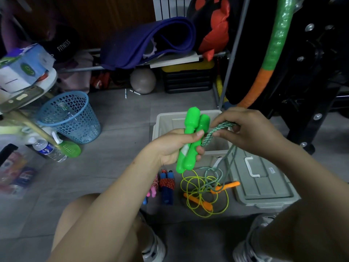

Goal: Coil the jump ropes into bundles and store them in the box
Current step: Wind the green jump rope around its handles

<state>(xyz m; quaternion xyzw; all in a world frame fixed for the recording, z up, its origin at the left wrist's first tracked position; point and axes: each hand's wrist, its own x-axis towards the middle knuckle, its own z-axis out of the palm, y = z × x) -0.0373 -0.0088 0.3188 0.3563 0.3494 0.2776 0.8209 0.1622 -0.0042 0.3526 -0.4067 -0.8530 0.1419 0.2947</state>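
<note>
Green handles: left hand clasps both together.
Cord: right hand pinches it; wind tight, even turns around handles.
Box: open, waiting.

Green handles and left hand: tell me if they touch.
Touching. The head view shows the left hand wrapped round both green handles, thumb across the front.

The left hand gripped two green handles side by side, upright above the open grey box. The right hand pinched the green-and-white cord just beside them, its slack trailing down to a yellow rope with orange handles on the floor.
</note>
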